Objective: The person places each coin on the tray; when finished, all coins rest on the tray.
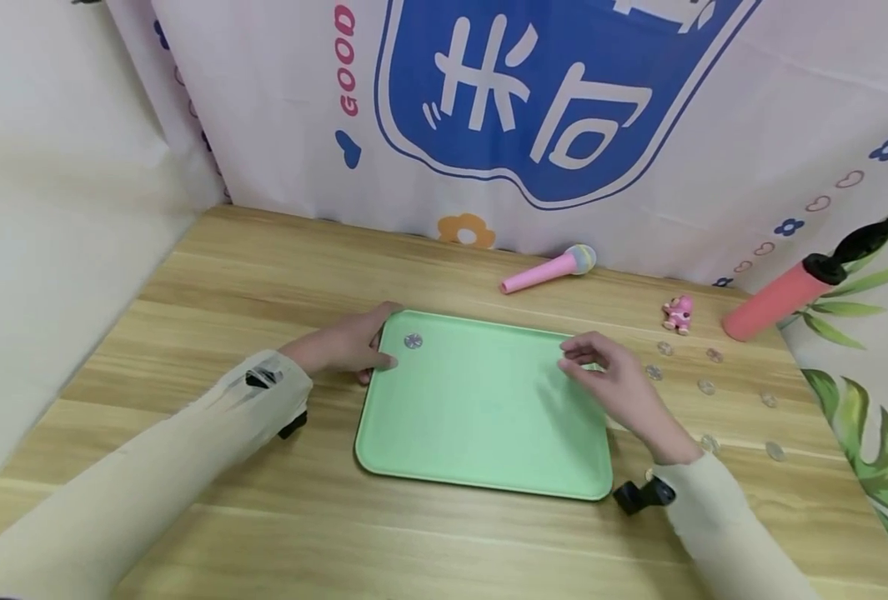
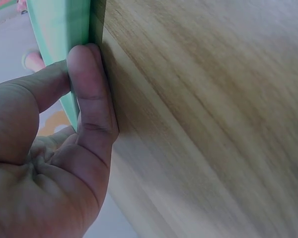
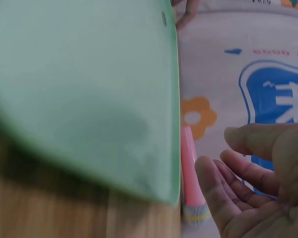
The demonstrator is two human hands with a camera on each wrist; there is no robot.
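A light green tray (image 1: 481, 408) lies on the wooden table. My left hand (image 1: 349, 342) grips its left edge near the far corner. In the left wrist view the thumb lies over the rim of the tray (image 2: 57, 29), with the fingers (image 2: 92, 99) along its outer side. One small clear disc (image 1: 413, 341) with a patterned face sits in the tray near that thumb. Over the tray's far right corner hovers my right hand (image 1: 616, 383), its fingers loosely bent and nothing between them. The right wrist view has this hand (image 3: 258, 183) with thumb and fingertips apart.
Several similar clear discs (image 1: 706, 387) are scattered on the table (image 1: 444, 542) right of the tray. Behind it lies a pink toy microphone (image 1: 544, 271). A small pink figurine (image 1: 679, 315) and a pink cylinder (image 1: 777, 302) with a black top stand at the back right, before the printed curtain (image 1: 293, 158).
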